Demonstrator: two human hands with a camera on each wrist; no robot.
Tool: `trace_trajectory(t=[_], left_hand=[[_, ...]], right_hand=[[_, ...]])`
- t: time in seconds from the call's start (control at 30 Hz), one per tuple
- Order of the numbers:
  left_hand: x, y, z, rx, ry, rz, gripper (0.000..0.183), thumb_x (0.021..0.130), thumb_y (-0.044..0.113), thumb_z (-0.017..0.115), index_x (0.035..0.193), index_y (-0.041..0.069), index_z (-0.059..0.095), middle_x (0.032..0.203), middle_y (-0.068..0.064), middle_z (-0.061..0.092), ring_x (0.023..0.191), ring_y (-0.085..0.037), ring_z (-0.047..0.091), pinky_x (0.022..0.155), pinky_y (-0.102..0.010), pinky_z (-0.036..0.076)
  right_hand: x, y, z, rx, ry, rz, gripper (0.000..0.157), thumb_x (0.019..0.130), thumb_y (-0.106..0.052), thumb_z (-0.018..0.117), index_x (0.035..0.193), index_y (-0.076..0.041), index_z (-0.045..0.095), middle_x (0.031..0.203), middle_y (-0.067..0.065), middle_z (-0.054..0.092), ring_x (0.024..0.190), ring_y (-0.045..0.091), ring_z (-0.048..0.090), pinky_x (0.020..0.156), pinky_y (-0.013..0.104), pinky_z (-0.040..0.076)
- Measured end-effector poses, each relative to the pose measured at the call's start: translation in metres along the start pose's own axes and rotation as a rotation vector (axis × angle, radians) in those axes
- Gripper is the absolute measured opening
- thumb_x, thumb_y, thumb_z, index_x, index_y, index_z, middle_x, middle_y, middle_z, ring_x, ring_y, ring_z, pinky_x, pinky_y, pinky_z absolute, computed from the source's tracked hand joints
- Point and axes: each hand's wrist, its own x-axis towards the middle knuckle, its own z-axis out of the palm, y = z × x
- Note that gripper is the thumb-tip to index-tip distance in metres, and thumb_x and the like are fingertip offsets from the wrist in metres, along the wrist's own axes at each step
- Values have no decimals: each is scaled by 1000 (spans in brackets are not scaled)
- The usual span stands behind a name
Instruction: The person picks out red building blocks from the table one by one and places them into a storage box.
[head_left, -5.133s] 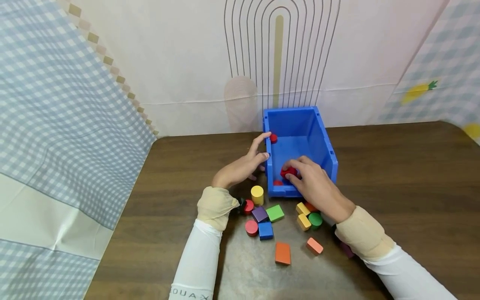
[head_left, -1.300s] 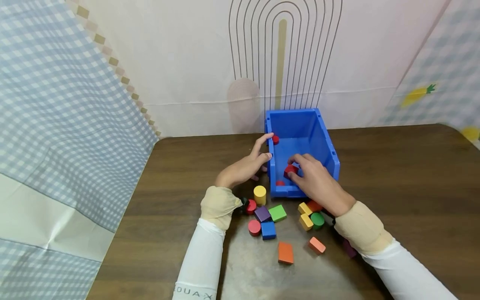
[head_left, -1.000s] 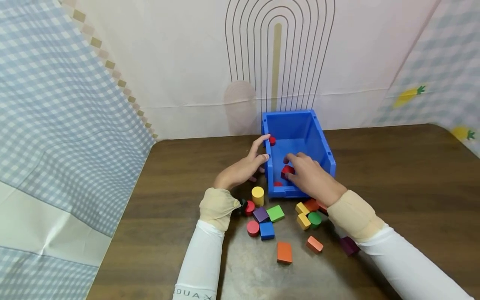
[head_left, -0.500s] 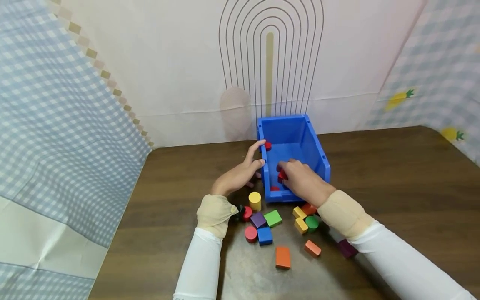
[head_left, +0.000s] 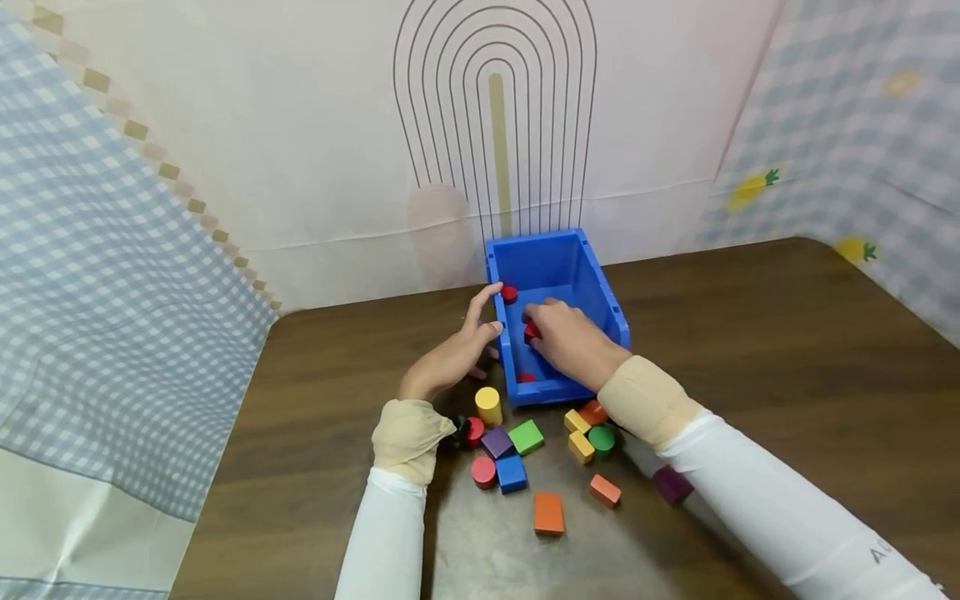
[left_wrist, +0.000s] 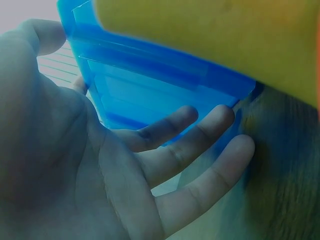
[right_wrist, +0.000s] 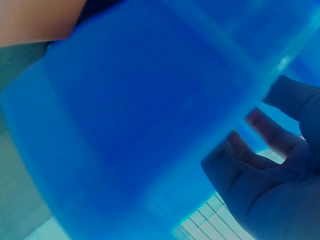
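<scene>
A blue plastic bin point(head_left: 603, 312) stands at the back of the table. My right hand point(head_left: 570, 337) reaches over its front right part and pinches a red block point(head_left: 531, 332) between thumb and fingers; the hand covers much of the block. One red round block point(head_left: 509, 294) lies by the bin's left wall, and another red piece point(head_left: 527, 378) shows near its front edge. My left hand point(head_left: 450, 354) rests its thumb and forefinger on the left rim. In the left wrist view its other fingers point(left_wrist: 175, 160) are loosely extended beside the bin's wall.
In front of the bin lie loose blocks: a yellow cylinder point(head_left: 488, 406), a green block point(head_left: 527, 437), a blue one point(head_left: 512, 473), a green cylinder point(head_left: 602, 441), an orange block point(head_left: 548, 513) and several others. A purple block point(head_left: 672, 483) sits beside the right forearm. Cloth hangs behind the table.
The right fingers loosened round the red block about a second ago, then closed on it again. The block has since shifted left and farther back or up. The left hand stays at the rim.
</scene>
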Motion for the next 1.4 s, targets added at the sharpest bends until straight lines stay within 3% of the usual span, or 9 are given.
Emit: trace_trajectory(t=[0.43,0.73,0.97,1.2,1.4], left_hand=[[-1,1,0,-11,-7,-2,59,111,47,35,160,58,4,159,-14,36,122,-37,60,92,-57,58],[0,0,4,-23,-16,-12,59,112,47,34,161,57,3,163,-13,29,123,-37,60,94,-58,58],[3,5,1,-11,8,-9,60,110,47,35,160,56,4,160,-13,33,121,-35,60,92,-57,58],[2,7,4,53,3,7,62,111,59,32,162,52,-2,167,-16,28,127,-39,60,96,-58,56],[3,5,5,70,14,12,65,109,62,36,161,55,-3,164,-19,35,123,-39,62,88,-53,59]], right_hand=[[22,-3,-1,-35,34,29,35,102,-13,70,134,1,66,110,21,70,99,36,69,87,55,62],[30,0,0,-37,61,93,36,102,-18,71,132,2,66,109,20,69,99,36,68,87,55,61],[38,-11,-2,-65,73,112,35,104,-23,68,130,0,67,108,20,69,98,38,69,85,58,61],[49,-18,-5,-51,11,164,29,109,-17,56,130,0,67,110,20,70,98,38,70,86,58,59],[55,-19,-9,-29,-30,202,29,106,-16,62,131,0,66,109,19,69,95,36,69,84,55,59]])
